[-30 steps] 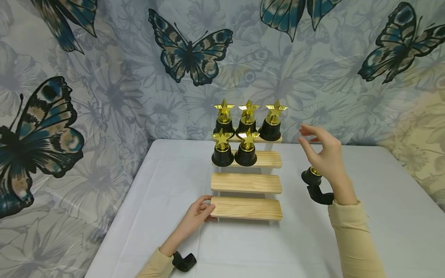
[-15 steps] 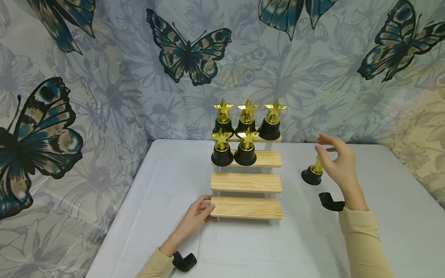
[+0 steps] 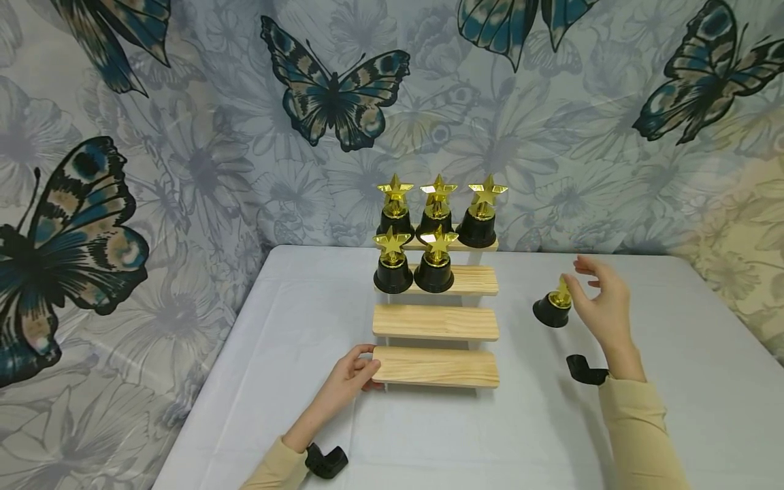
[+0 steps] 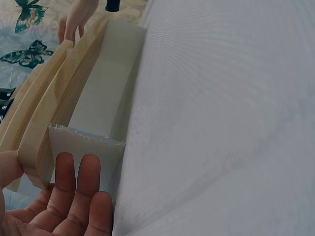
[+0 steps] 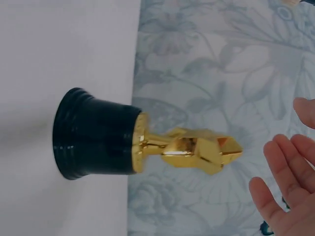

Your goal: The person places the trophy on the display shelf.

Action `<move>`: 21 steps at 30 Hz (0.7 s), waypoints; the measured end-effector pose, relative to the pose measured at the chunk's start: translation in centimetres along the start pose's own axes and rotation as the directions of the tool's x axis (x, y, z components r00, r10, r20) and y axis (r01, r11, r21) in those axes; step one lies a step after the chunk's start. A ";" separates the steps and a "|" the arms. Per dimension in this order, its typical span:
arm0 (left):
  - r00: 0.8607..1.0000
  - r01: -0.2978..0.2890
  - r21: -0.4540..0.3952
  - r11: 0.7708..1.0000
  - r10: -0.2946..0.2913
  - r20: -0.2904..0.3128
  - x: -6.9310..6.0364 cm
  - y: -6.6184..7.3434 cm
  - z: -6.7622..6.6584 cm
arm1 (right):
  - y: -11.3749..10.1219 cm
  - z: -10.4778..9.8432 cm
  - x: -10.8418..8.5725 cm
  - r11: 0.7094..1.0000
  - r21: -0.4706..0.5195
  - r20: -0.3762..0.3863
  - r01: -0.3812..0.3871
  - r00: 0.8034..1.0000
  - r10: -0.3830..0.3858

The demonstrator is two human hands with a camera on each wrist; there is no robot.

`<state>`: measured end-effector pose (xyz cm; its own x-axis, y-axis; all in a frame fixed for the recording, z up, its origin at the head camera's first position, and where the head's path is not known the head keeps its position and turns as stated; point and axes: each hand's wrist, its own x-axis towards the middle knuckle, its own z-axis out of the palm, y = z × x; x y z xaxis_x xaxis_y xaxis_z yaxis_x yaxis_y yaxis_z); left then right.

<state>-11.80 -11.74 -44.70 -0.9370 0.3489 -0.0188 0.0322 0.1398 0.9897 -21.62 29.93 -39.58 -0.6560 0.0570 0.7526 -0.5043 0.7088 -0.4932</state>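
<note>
My left hand (image 3: 344,380) grips the left end of the lowest wooden shelf (image 3: 436,367) of a stepped display stand, its thumb on the board. In the left wrist view, its other fingers (image 4: 88,177) curl beneath, by the white side support (image 4: 98,137). A star trophy (image 3: 551,312) with a black base and gold top stands upright on the table, right of the stand. My right hand (image 3: 603,306) hovers beside its star, thumb and fingers apart. In the right wrist view, a gap shows between that trophy (image 5: 98,135) and the hand (image 5: 290,191).
Three star trophies (image 3: 480,224) stand on the top shelf, and two more (image 3: 433,275) on the left and middle of the second shelf (image 3: 474,280). The third shelf (image 3: 435,322) is bare wood. A butterfly-patterned cloth (image 3: 214,170) hangs behind the white table (image 3: 294,306).
My right hand has moved right and then down, from beside the stand to beside the lone trophy's star. The left hand stays on the lowest shelf; the trophies have not moved.
</note>
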 end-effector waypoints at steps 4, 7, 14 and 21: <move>1.000 0.003 0.004 1.000 -0.003 -0.006 0.0 0.1 0.0 | 0.6 0.1 -0.4 0.998 -0.018 -0.002 -0.052 0.999 0.052; 1.000 0.004 0.009 1.000 -0.004 -0.008 0.0 0.1 0.0 | 1.0 0.1 -0.7 0.994 -0.027 0.017 -0.102 0.995 0.103; 1.000 0.003 0.008 1.000 -0.003 -0.003 0.0 0.0 0.0 | 1.7 0.3 -1.3 0.979 -0.052 0.052 -0.196 0.979 0.199; 1.000 0.003 0.004 1.000 -0.003 -0.003 0.0 -0.1 0.0 | 2.1 0.4 -1.9 0.961 -0.102 0.068 -0.256 0.962 0.264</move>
<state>-11.84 -11.79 -44.80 -0.9381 0.3457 -0.0211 0.0312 0.1449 0.9890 -21.71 31.02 -42.24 -0.8023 0.1939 0.5645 -0.2593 0.7387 -0.6222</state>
